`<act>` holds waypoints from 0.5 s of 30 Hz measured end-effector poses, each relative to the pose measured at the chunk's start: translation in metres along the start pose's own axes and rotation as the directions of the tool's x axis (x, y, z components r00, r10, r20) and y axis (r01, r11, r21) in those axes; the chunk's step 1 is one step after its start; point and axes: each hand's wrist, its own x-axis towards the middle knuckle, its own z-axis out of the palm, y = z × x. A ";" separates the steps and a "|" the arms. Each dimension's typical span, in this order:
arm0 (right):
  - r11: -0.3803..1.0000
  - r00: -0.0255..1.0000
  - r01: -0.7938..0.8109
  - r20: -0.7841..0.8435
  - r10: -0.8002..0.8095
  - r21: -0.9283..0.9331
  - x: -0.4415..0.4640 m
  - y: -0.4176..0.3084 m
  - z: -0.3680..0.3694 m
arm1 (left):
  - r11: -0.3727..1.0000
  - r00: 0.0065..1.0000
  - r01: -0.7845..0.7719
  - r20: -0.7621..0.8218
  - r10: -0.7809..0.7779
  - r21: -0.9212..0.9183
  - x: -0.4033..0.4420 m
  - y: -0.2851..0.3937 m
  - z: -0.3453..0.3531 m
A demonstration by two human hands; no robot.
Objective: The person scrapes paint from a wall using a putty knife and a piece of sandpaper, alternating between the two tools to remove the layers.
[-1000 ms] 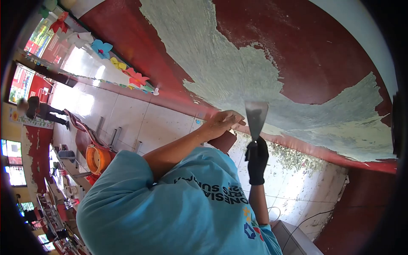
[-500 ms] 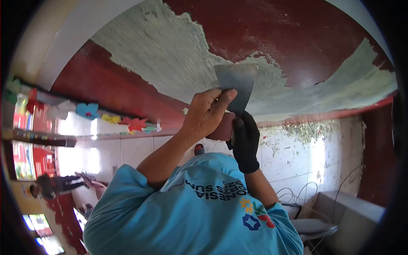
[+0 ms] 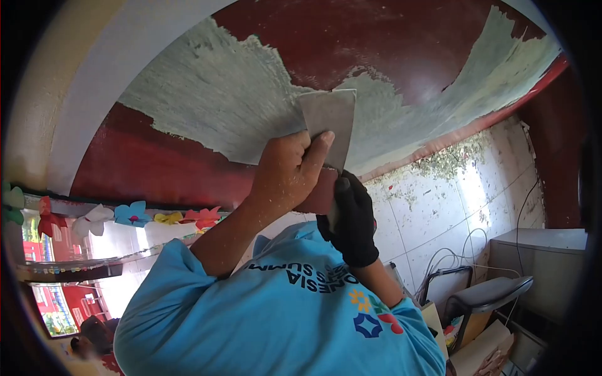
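Observation:
A wide scraper (image 3: 330, 116) has its steel blade edge against a wall partly covered in dark red paint (image 3: 370, 41). My bare left hand (image 3: 291, 166) is closed on the blade's side, thumb lying flat on the metal. In a black glove, my right hand (image 3: 352, 219) wraps round the scraper's handle end, hiding most of it. Between my hands shows a dull reddish-brown flat piece (image 3: 318, 194); I cannot tell what holds it. Around the blade lies a bare grey-green patch (image 3: 219, 88) with ragged paint edges.
Paint flakes (image 3: 448, 160) lie scattered over white floor tiles (image 3: 414, 216). At the right are a grey padded chair (image 3: 492, 294), loose cables (image 3: 439, 257) and a grey cabinet (image 3: 539, 241). Paper flowers (image 3: 132, 214) hang at the left. Another person (image 3: 94, 338) is at the lower left.
The view has turned, and the scraper and both hands now appear slightly further left. Both hands keep their hold. More of the chair and cabinet shows at the right.

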 end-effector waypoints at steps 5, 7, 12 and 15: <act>0.998 0.998 -0.056 -0.025 0.056 0.017 -0.006 0.008 0.002 | 0.998 0.999 0.032 -0.026 -0.031 0.050 -0.011 -0.016 0.004; 0.983 0.996 0.084 -0.007 -0.087 -0.166 -0.004 0.000 0.004 | 0.997 0.999 0.053 -0.015 -0.052 0.058 0.001 0.004 -0.003; 0.493 0.766 0.576 0.219 -0.604 -0.653 0.012 0.018 -0.002 | 0.990 0.996 -0.031 -0.081 0.042 0.141 -0.007 -0.010 -0.003; 0.271 0.691 0.623 0.354 -0.630 -0.734 0.018 0.018 -0.005 | 0.988 0.999 0.033 -0.021 -0.031 0.149 -0.010 -0.008 -0.011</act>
